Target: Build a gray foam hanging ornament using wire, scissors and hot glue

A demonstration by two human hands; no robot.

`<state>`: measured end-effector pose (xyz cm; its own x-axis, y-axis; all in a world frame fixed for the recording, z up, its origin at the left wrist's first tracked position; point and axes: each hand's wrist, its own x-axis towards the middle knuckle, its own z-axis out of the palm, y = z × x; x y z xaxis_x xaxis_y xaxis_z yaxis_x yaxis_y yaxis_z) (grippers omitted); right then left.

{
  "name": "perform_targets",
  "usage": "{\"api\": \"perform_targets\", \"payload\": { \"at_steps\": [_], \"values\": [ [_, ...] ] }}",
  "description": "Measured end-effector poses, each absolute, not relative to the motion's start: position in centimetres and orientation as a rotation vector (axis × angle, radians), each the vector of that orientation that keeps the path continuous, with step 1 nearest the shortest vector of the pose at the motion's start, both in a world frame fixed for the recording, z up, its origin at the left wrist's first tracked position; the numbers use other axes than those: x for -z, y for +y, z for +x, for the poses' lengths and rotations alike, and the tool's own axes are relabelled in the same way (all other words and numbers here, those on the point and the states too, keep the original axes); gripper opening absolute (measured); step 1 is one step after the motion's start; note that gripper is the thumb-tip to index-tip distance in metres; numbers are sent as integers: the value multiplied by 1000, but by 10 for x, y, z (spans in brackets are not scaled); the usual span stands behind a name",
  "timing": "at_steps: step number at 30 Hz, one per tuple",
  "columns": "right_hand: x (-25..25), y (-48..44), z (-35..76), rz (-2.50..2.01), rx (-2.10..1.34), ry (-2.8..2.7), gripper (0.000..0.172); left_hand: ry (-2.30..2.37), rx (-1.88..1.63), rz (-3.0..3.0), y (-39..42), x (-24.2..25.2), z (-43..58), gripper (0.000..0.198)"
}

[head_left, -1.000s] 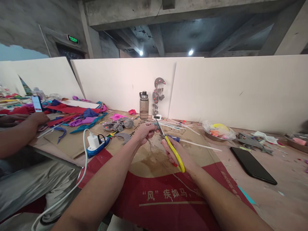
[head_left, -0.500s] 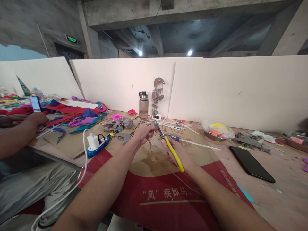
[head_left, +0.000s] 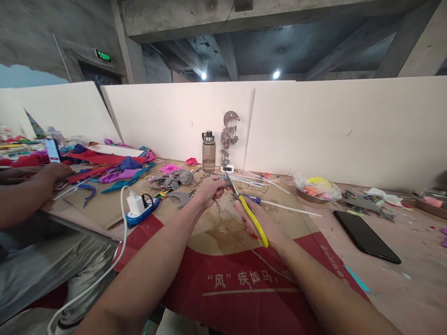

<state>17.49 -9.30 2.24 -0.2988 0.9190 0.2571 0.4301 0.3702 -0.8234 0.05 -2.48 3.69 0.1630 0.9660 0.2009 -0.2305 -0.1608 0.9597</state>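
Note:
My right hand (head_left: 252,215) is closed on yellow-handled scissors (head_left: 256,221), whose blades point up and away toward my left fingertips. My left hand (head_left: 213,190) pinches a grey yarn (head_left: 219,210), its tail hanging below the fingers; whatever else sits in that pinch is too small to make out. The scissor tips are right beside the left fingertips, and whether they touch the yarn I cannot tell. Under both hands lies a flattened cardboard sheet (head_left: 223,237) with a red printed part. A blue glue gun (head_left: 252,199) lies just behind my right hand.
Left are a blue power strip (head_left: 141,214), felt pieces with a yarn ball (head_left: 186,177), and another person's arm (head_left: 31,190). A bottle (head_left: 208,156) and a grey moon hanging ornament (head_left: 231,118) stand at the back. Right are a bowl (head_left: 310,197) and a phone (head_left: 365,236).
The scissors and my right hand have shifted very slightly. My left hand keeps its pinch in nearly the same spot.

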Motion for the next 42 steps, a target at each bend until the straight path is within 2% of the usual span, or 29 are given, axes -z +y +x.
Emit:
{"api": "perform_targets", "payload": {
  "at_steps": [15, 27, 36, 39, 42],
  "values": [
    [-27, -97, 174, -1139, -780, -1881, 27, 857, -1331, 1254, -26, -38, 5, 12],
    [-20, -91, 174, -1150, -713, -1908, 32, 811, -1292, 1203, -30, -40, 5, 9],
    [-14, -88, 175, -1134, -565, -1934, 28, 740, -1236, 1110, -27, -36, 4, 14],
    [-13, -86, 176, -1113, -661, -1825, 31, 726, -1255, 1094, -28, -38, 2, 14],
    [-15, -85, 175, -1103, -957, -1572, 40, 707, -1288, 1127, -30, -39, 3, 18]
  ]
}}
